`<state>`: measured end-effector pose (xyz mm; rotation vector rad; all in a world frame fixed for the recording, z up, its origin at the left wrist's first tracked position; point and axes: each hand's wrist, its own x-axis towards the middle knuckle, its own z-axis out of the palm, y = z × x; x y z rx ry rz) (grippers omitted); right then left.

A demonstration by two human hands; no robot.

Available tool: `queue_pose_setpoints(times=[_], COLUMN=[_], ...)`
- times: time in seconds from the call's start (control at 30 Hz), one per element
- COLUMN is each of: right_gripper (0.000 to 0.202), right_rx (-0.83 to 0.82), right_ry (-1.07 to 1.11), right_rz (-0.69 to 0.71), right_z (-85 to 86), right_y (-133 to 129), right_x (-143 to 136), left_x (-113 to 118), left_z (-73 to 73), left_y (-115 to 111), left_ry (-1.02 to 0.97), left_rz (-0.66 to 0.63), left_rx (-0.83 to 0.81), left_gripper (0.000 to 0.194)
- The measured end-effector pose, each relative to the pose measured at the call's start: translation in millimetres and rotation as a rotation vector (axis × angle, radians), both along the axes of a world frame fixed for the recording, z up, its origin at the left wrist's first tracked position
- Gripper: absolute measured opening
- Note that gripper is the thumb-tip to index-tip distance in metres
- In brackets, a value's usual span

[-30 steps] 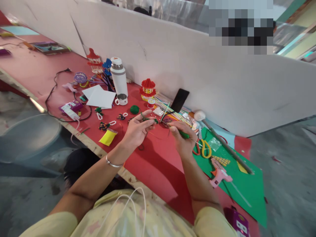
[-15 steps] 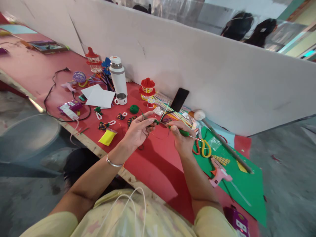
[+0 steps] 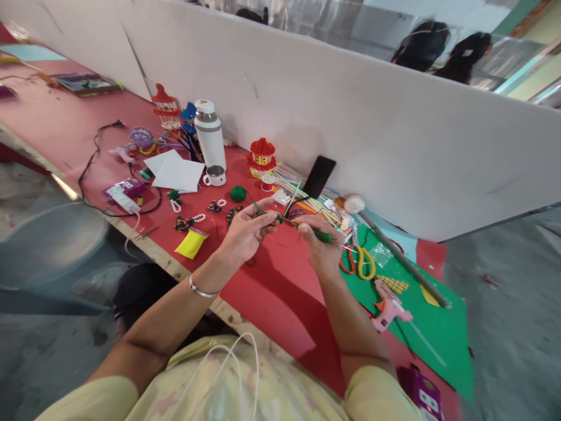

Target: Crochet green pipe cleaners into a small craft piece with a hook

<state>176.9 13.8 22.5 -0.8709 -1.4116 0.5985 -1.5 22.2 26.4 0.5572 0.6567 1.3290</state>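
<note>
My left hand (image 3: 244, 235) pinches a small dark green crochet piece (image 3: 279, 218) between thumb and fingers. A strand of green yarn runs over that hand from a yarn ball (image 3: 238, 193) on the table behind it. My right hand (image 3: 323, 248) is closed round a crochet hook (image 3: 323, 236) with a green handle. The hook's tip points left and meets the green piece, though the exact stitch is too small to make out. Both hands are raised over the red tabletop (image 3: 280, 316).
Scissors (image 3: 366, 263) and a pink glue gun (image 3: 388, 310) lie on a green sheet (image 3: 451, 339) at the right. A phone (image 3: 319, 177) leans near the white partition (image 3: 372, 117). Behind my left hand stand a white flask (image 3: 211, 143), a steel cup (image 3: 215, 175) and a yellow packet (image 3: 191, 242).
My right hand has shifted slightly left with the crochet hook, towards the green piece. My left hand stays almost in place, still pinching the piece.
</note>
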Motion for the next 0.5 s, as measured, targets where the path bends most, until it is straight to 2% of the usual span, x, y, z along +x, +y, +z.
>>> queue_pose_setpoints(times=[0.5], right_gripper=[0.027], right_rx=[0.018], right_ry=[0.035], right_rz=[-0.030], right_z=[-2.6], right_y=[2.0], right_x=[0.9], left_x=[0.9], left_z=[0.1], left_y=[-2.7], left_ry=[0.093], left_rz=[-0.067], left_rx=[-0.013], left_gripper=[0.058])
